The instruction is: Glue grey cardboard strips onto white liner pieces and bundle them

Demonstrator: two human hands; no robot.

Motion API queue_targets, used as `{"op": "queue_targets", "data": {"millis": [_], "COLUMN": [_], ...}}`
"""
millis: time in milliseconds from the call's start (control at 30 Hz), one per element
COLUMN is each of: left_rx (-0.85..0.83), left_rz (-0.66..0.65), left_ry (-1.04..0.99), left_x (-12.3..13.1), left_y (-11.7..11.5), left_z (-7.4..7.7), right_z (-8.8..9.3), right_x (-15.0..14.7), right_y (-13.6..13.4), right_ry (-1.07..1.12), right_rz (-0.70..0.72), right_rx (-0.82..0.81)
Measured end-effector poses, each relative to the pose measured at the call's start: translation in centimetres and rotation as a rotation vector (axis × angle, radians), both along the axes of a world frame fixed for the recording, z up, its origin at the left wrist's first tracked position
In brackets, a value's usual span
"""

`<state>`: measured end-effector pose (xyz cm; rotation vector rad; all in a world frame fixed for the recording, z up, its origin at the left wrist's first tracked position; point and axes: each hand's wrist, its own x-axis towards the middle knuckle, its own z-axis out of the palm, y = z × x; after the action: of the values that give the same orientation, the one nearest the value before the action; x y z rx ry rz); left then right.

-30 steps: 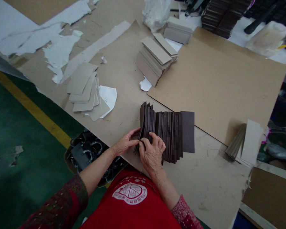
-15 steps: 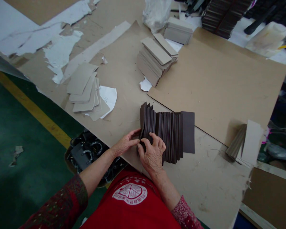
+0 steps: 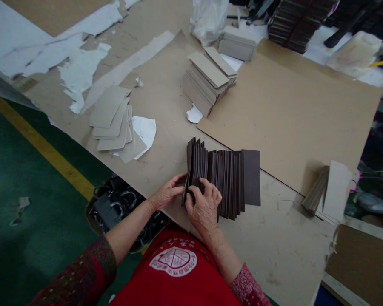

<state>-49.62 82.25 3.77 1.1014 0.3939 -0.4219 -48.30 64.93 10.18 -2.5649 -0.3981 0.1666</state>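
Observation:
A row of dark brown cards (image 3: 228,182) stands on edge on the table, packed side by side. Its left section (image 3: 197,159) leans slightly apart from the rest, and one card (image 3: 252,177) lies flat at the right end. My left hand (image 3: 166,193) is closed at the row's left end, thumb and fingers against the outermost card; its fingertips are partly hidden. Over the near part of the left section, my right hand (image 3: 204,204) is closed with curled fingers, gripping the cards from above.
Grey boards lie fanned (image 3: 111,119) at the left and stacked (image 3: 207,83) behind the row. A large brown board (image 3: 293,114) covers the right side. More cards (image 3: 319,191) stand at the right edge. A box of black items (image 3: 118,208) is below the table.
My left thumb has drawn slightly left, away from my right fingertips, and the near edge of the outermost card now shows between them. The rest of the row stays put.

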Motion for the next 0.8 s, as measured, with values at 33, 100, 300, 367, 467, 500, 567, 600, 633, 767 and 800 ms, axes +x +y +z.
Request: {"op": "queue_targets", "data": {"millis": [33, 100, 300, 367, 467, 500, 567, 600, 633, 767, 800], "left_rx": [0.001, 0.004, 0.034, 0.1, 0.194, 0.209, 0.222, 0.227, 0.23, 0.248, 0.247], "left_rz": [0.002, 0.001, -0.035, -0.053, -0.083, -0.089, -0.094, -0.09, -0.087, -0.05, -0.045], "left_ry": [0.003, 0.002, 0.003, -0.005, -0.031, -0.027, -0.015, -0.012, -0.015, -0.018, -0.012], "left_x": [0.0, 0.1, -0.1, -0.1, 0.0, 0.1, 0.2, 0.3, 0.4, 0.8, 1.0], "left_y": [0.0, -0.1, -0.3, -0.4, -0.6, -0.7, -0.9, -0.9, -1.0, -1.0, -0.9], "left_z": [0.1, 0.3, 0.7, 0.5, 0.3, 0.3, 0.2, 0.0, -0.3, -2.2, -2.7], "right_z": [-0.1, -0.2, -0.6, -0.8, -0.9, -0.9, -0.8, -0.8, -0.9, -1.9, -2.2], "right_x": [0.0, -0.1, -0.4, -0.5, -0.7, -0.7, -0.8, -0.9, -0.9, -0.9, -0.9], "right_y": [0.0, 0.1, 0.0, -0.1, -0.2, -0.2, -0.2, -0.2, -0.2, -0.1, -0.1], "right_ry": [-0.003, -0.012, -0.032, -0.045, -0.066, -0.068, -0.056, -0.051, -0.052, -0.149, -0.175], "right_rz": [-0.006, -0.017, -0.035, -0.046, -0.071, -0.076, -0.085, -0.092, -0.103, -0.156, -0.171], "right_rx": [0.002, 0.007, 0.04, 0.06, 0.078, 0.082, 0.09, 0.094, 0.1, 0.12, 0.116]}}
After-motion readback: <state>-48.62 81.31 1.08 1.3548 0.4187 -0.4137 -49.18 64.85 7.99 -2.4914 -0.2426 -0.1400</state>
